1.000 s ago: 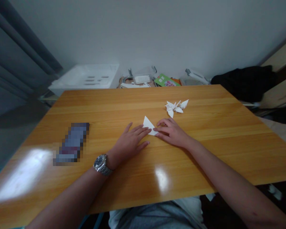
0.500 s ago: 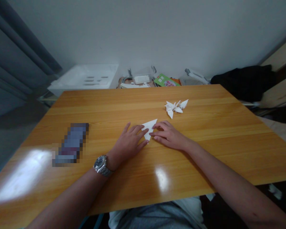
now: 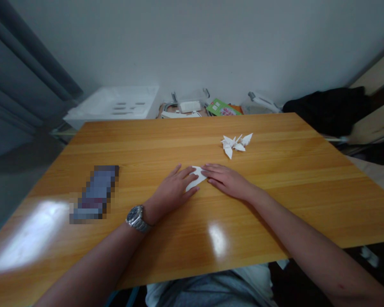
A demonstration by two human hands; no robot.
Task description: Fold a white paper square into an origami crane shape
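You seem to be pressing a fold flat. Your left hand (image 3: 173, 192) and your right hand (image 3: 227, 181) lie open and flat on the desk (image 3: 275, 192). Their fingertips are close together, and both push down on the small white paper (image 3: 194, 178) between them. The next move likely calls for a firm rub along the crease, with the edges lined up. The paper looks thin and pointed, partly hidden under your fingers. A folded paper bird (image 3: 237, 144) sits beyond your right hand.

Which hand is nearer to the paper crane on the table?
Right. The right hand lies just on the person's side of the crane. The left hand lies farther left, past the folded paper that both hands press.
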